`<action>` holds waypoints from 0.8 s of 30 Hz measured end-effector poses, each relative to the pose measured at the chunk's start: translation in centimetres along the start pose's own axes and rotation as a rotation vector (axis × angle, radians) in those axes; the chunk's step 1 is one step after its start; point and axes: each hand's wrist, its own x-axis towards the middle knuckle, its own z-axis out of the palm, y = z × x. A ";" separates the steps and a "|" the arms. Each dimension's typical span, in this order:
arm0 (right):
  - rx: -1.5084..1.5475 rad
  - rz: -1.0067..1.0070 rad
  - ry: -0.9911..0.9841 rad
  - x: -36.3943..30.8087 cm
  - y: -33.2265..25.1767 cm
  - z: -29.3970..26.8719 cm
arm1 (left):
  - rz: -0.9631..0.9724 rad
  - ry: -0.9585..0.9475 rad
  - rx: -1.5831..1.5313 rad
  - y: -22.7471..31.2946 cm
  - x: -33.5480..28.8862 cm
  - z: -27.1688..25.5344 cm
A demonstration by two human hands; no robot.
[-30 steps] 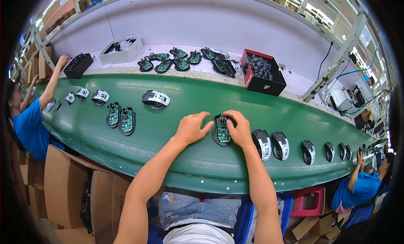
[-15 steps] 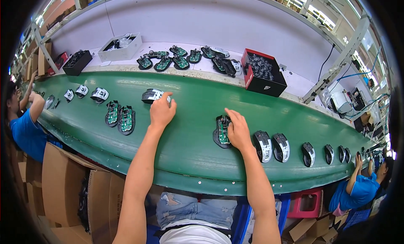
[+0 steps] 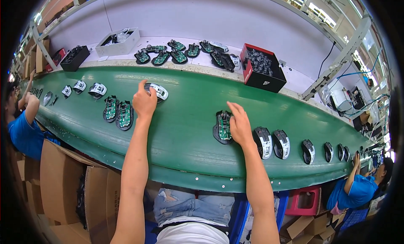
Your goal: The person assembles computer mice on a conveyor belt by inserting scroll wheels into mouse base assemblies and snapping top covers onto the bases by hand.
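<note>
My left hand [image 3: 144,102] is at the left end of a silver and black mouse top shell [image 3: 160,92] on the green belt, with that end between the thumb and fingers. My right hand [image 3: 239,126] is open, its fingers stretched out along the right edge of a black mouse base with a green circuit board [image 3: 223,128]. Part of that base is hidden behind the hand. Two more mouse bases with boards [image 3: 124,116] lie side by side left of my left forearm.
Silver shells [image 3: 97,90] lie farther left; several mice [image 3: 281,144] line the belt rightward. On the back ledge [image 3: 185,68] are circuit-board bases, a white box [image 3: 120,48] and a red-black box of small dark parts [image 3: 263,78]. People in blue work at both ends; cardboard boxes [image 3: 63,183] stand lower left.
My left hand has moved left, from the shell's right end to its left end, so more of the silver part shows. The right hand stays beside the mouse base. The view has shifted slightly.
</note>
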 end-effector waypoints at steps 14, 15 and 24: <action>-0.142 0.052 -0.118 -0.3 1.9 -1.2 | -0.197 -0.270 0.264 0.9 0.2 -1.2; -0.071 0.037 -0.010 -0.2 1.5 -0.9 | -0.174 -0.301 0.252 0.9 0.2 -1.4; 0.035 0.015 0.095 0.6 -1.3 -1.9 | 0.185 -0.633 -0.234 3.9 -1.9 -0.3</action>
